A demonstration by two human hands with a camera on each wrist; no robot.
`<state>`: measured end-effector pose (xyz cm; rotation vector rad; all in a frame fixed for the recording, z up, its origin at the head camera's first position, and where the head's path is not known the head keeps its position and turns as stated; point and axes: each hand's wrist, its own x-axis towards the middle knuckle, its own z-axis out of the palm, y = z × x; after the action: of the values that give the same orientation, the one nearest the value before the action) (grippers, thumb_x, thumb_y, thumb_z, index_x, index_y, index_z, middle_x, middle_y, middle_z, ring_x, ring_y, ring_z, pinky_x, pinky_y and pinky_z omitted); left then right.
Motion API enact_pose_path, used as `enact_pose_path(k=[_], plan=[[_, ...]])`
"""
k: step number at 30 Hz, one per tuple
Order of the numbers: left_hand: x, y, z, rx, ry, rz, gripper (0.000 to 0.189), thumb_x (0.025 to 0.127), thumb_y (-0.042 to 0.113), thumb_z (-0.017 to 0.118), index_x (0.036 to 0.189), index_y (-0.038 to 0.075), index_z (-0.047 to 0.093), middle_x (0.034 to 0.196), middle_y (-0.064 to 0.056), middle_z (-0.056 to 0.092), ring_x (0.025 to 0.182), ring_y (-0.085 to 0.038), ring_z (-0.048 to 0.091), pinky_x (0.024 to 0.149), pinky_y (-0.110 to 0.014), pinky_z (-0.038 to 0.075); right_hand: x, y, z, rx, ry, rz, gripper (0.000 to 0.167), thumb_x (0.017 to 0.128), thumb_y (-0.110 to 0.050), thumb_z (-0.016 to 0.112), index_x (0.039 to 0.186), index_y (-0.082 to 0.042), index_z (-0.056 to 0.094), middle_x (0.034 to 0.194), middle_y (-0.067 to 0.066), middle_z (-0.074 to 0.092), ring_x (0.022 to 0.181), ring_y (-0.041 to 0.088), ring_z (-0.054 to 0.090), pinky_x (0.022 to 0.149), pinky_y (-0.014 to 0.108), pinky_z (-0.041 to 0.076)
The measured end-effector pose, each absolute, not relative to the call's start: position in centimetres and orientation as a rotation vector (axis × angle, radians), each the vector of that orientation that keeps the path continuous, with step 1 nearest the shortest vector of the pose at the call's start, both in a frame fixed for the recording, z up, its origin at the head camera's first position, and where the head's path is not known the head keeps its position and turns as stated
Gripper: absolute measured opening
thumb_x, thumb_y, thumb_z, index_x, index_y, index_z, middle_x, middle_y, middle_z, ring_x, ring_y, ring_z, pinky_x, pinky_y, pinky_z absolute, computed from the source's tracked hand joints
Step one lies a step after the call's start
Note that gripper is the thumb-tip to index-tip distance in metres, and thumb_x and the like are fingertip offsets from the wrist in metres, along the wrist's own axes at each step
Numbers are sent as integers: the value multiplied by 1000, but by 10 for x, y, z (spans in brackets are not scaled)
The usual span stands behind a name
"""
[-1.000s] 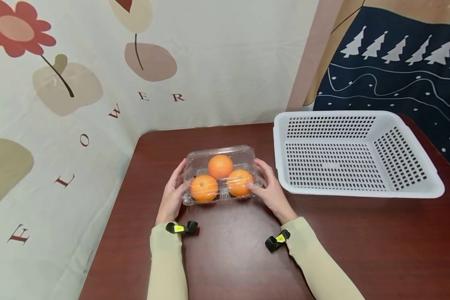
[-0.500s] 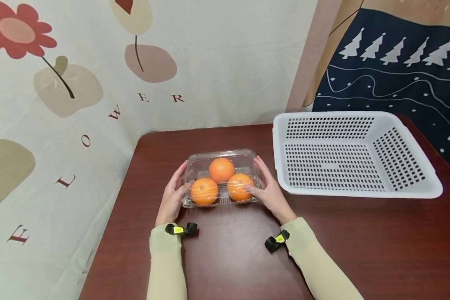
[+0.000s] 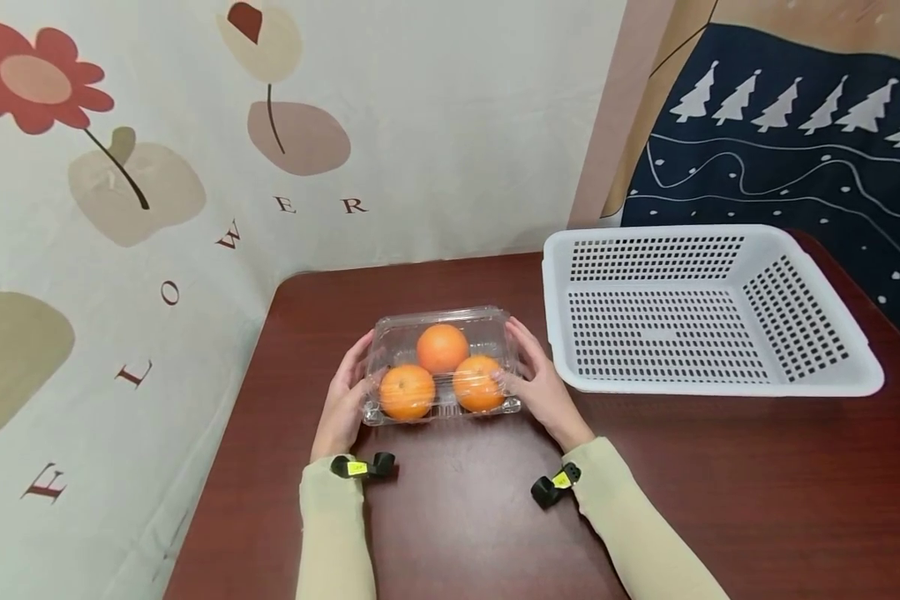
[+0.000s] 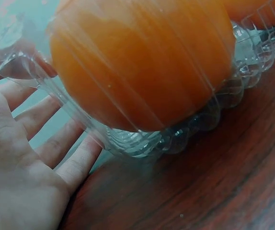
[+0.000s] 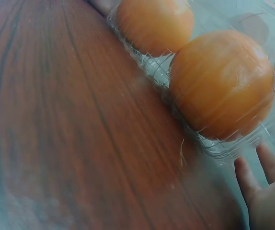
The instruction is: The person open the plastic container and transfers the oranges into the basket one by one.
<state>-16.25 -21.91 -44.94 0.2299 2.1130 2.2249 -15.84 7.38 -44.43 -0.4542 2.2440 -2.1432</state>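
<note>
A clear plastic clamshell container point(image 3: 450, 408) with three oranges point(image 3: 442, 348) inside is low over the dark red table, its lid down over the fruit. My left hand point(image 3: 341, 406) holds its left end, the thumb at the front and the fingers along the side. At the opposite end my right hand point(image 3: 543, 392) grips in the same way, thumb over the front corner. The left wrist view shows one orange point(image 4: 142, 62) large behind the ribbed plastic, with fingers against the container's end wall. In the right wrist view, fingertips point(image 5: 245, 175) reach the container's lower corner.
A white perforated plastic basket point(image 3: 558, 333) stands on the table point(image 3: 465, 517) to the right of my right hand. A pale cloth with printed flowers point(image 3: 450, 125) hangs behind and left. A dark blue cloth with white trees point(image 3: 787, 158) is at the back right.
The head view has tilted a little, so the background sits lower. The container and both hands appear slightly lower in view, with the hold on both ends kept.
</note>
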Motion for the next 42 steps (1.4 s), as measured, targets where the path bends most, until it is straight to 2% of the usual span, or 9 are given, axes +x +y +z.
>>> enact_pose_path(k=[9,19,27,34,38,42], plan=[[-161,-219,-450,245,2139,2222,53,90,10,50,139,17,30,140,-10,33,124,-32,34,96,-30,37,-158,74,-446,-430,2261,-2155,62,84,-13,61,138,-8,31,146,1,17,128,20,28,99,44,32],[-162,-220,-452,264,2117,2268,49,91,3,45,137,12,32,139,-11,34,123,-32,35,94,-29,39,-159,74,-449,-423,2247,-2246,50,85,-1,57,131,-1,39,143,8,23,123,26,33,96,47,34],[-166,-222,-460,309,2114,2329,49,90,0,47,135,10,32,138,-8,32,124,-30,34,94,-30,39,-159,74,-450,-456,2252,-2246,52,80,12,47,130,-1,39,145,8,19,122,25,32,94,49,34],[-169,-223,-465,321,2104,2349,49,90,5,49,135,11,31,139,-6,32,124,-29,35,93,-29,41,-159,74,-449,-462,2234,-2252,55,77,15,44,129,-2,38,147,3,17,126,21,29,94,48,33],[-169,-223,-466,339,2058,2397,49,90,8,51,133,7,29,139,-7,32,123,-32,34,93,-31,41,-159,74,-449,-467,2216,-2260,55,77,15,44,130,-2,36,147,2,17,127,20,28,95,49,32],[-169,-222,-465,366,2017,2444,45,90,5,50,125,-2,24,140,-6,31,124,-31,34,94,-34,40,-160,73,-450,-461,2181,-2287,54,79,14,44,130,-1,31,147,2,19,129,21,26,97,49,29]])
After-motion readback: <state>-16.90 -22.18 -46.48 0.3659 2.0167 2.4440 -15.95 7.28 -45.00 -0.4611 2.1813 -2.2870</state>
